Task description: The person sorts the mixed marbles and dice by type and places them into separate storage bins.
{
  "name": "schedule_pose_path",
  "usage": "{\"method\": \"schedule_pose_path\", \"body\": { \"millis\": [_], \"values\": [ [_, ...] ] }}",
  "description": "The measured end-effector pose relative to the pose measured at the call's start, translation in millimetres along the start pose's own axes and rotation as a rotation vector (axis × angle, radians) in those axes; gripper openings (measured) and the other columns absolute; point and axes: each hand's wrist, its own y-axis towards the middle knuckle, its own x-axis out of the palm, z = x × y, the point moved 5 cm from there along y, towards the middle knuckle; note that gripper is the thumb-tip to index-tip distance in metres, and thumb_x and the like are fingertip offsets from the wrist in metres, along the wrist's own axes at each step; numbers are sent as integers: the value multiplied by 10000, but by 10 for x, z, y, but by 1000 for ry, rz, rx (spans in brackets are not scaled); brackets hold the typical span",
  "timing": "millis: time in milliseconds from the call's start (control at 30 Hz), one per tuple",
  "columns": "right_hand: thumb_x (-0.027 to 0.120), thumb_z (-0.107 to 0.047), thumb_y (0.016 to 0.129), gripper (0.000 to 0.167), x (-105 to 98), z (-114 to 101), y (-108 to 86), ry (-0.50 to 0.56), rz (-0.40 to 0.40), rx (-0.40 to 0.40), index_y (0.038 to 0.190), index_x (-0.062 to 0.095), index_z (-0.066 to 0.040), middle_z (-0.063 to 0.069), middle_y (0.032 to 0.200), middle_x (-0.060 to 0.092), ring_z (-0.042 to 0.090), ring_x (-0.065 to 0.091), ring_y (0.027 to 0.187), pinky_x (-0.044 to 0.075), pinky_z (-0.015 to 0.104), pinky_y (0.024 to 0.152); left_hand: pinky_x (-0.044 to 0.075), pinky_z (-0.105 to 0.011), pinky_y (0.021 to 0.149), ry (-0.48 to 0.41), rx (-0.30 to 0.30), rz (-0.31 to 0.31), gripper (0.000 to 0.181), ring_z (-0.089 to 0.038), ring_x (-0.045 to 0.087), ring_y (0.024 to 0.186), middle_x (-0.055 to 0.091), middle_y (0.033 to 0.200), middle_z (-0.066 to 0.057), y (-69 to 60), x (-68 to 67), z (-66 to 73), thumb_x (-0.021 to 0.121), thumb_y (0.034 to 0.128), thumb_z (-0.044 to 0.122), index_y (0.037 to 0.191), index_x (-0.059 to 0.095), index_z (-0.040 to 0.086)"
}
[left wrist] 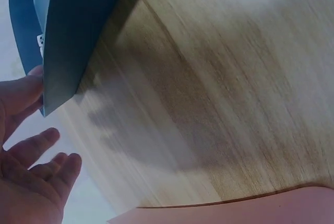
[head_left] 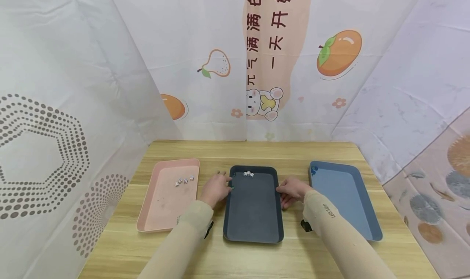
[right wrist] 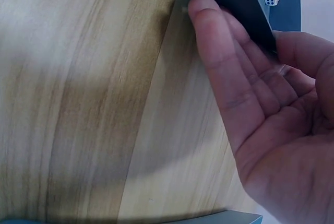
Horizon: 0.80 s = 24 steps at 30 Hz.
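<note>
In the head view a dark blue-grey tray [head_left: 253, 213] lies in the middle of the table, with white dice [head_left: 248, 173] near its far wall. My left hand [head_left: 216, 188] grips the tray's left rim; in the left wrist view the thumb and a finger pinch the wall while the other fingers spread free. On the right rim, my right hand [head_left: 292, 190] pinches the wall. The right wrist view shows its thumb [right wrist: 302, 51] over the rim and its fingers along the outside. Small greenish things [head_left: 232, 187] show by the left fingertips, too small to identify.
At the left lies a pink tray [head_left: 158, 201] with several white dice [head_left: 183, 180]. A lighter blue tray [head_left: 352, 205] sits at the right, holding small dark blue pieces [head_left: 313, 171] in its far left corner. Printed curtains [head_left: 220, 107] hang behind the wooden table [head_left: 253, 262].
</note>
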Motion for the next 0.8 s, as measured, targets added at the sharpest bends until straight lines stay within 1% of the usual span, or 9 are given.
{"method": "schedule_pose_path", "body": {
  "millis": [67, 133, 200, 300, 400, 500, 567, 700, 800],
  "values": [
    [551, -134, 1051, 291, 4, -4, -3, -9, 2, 3, 912, 699, 74, 183, 766, 714, 243, 727, 621, 628, 374, 621, 338, -547, 1186, 11, 25, 3, 388, -404, 320, 1495, 463, 1562, -151, 15, 2, 0, 749, 942, 201, 1318, 707, 117],
    [547, -134, 1052, 290, 6, -5, -5, -14, 3, 7, 914, 702, 70, 184, 771, 715, 245, 729, 626, 628, 372, 622, 312, -548, 1201, 18, 36, 8, 388, -416, 302, 1500, 468, 1557, -154, 28, 9, -4, 756, 935, 217, 1309, 714, 124],
    [545, -133, 1054, 291, 9, -8, -8, -16, 2, 9, 917, 704, 67, 185, 775, 717, 245, 731, 632, 629, 373, 626, 287, -542, 1215, 30, 40, 23, 382, -423, 308, 1494, 489, 1539, -156, 43, 14, -10, 766, 924, 235, 1289, 726, 129],
    [543, -132, 1054, 291, 11, -13, -9, -18, 0, 10, 916, 706, 65, 187, 779, 720, 243, 731, 637, 630, 376, 633, 289, -522, 1212, 54, 24, 51, 365, -419, 346, 1459, 528, 1507, -140, 61, 24, -14, 781, 911, 262, 1258, 748, 155],
    [539, -132, 1054, 296, 11, -20, -14, -21, -1, 11, 906, 702, 66, 190, 782, 721, 241, 732, 639, 632, 379, 642, 319, -492, 1165, 64, 1, 79, 342, -375, 402, 1362, 611, 1425, -103, 71, 35, -10, 795, 899, 279, 1223, 768, 174],
    [537, -135, 1054, 305, 9, -20, -19, -24, -1, 8, 892, 702, 66, 189, 781, 719, 244, 733, 642, 633, 385, 648, 362, -468, 1069, 45, -24, 94, 331, -338, 442, 1210, 671, 1320, -96, 77, 56, -8, 809, 884, 270, 1199, 780, 173],
    [538, -136, 1053, 312, 9, -17, -22, -23, 0, 4, 882, 706, 64, 185, 775, 718, 249, 734, 646, 633, 390, 650, 392, -450, 1049, 25, -38, 96, 331, -324, 490, 1180, 692, 1278, -98, 80, 74, -14, 814, 879, 252, 1196, 780, 165],
    [540, -140, 1054, 319, 9, -11, -26, -21, 2, -3, 879, 714, 63, 177, 766, 718, 257, 735, 652, 633, 394, 648, 504, -434, 983, -60, -72, 63, 346, -288, 608, 1165, 678, 1321, -103, 90, 130, -48, 809, 881, 200, 1220, 766, 147],
    [543, -143, 1055, 316, 12, -8, -23, -24, 3, -6, 892, 716, 65, 185, 774, 718, 264, 737, 657, 632, 393, 641, 552, -436, 908, -113, -114, 29, 352, -250, 642, 1125, 669, 1353, -83, 96, 181, -86, 808, 882, 181, 1231, 761, 154]
  ]
}}
